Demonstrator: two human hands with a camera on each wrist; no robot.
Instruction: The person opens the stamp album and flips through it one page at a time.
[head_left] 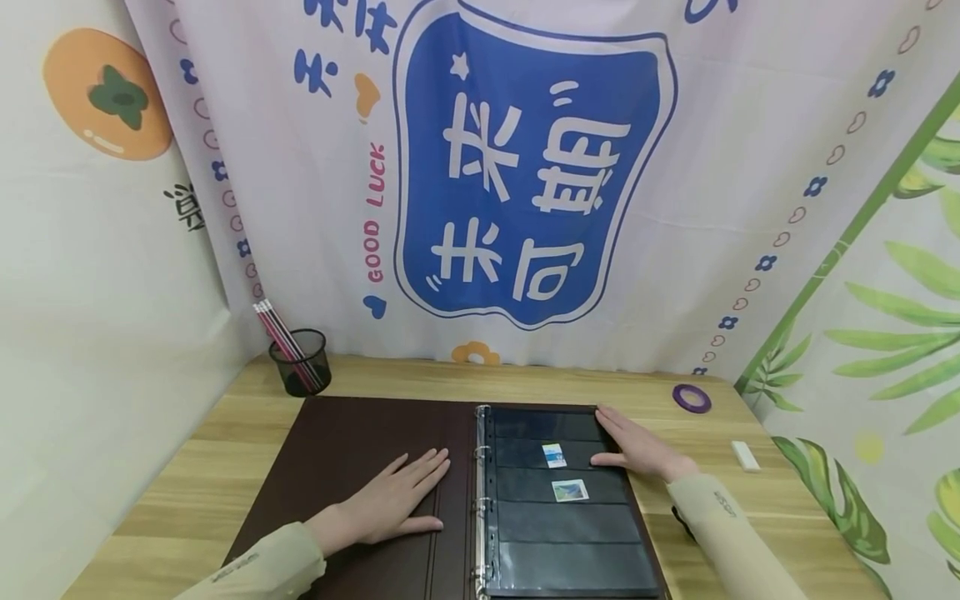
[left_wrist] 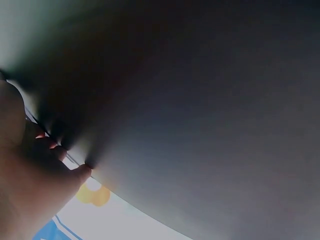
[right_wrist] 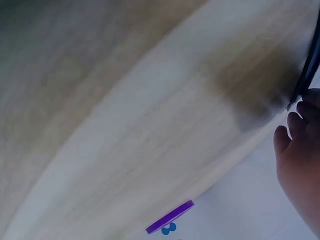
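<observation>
A ring-bound stamp album lies open on the table, with a dark brown cover (head_left: 352,446) on the left and a black pocket page (head_left: 570,567) on the right. Metal rings (head_left: 482,504) run down between them. Two small stamps (head_left: 554,455) sit in the page's upper and middle strips. My left hand (head_left: 390,504) rests palm down on the inside of the cover, fingers straight and thumb spread. On the page's upper right edge lies my right hand (head_left: 641,447), its fingers extended along the edge and its thumb over the page. Neither hand grips anything.
A black mesh cup (head_left: 303,367) with several pencils (head_left: 281,337) stands at the back left. To the right on the wooden table (head_left: 165,492) lie a purple tape roll (head_left: 692,398) and a white eraser (head_left: 746,456). A printed curtain hangs behind.
</observation>
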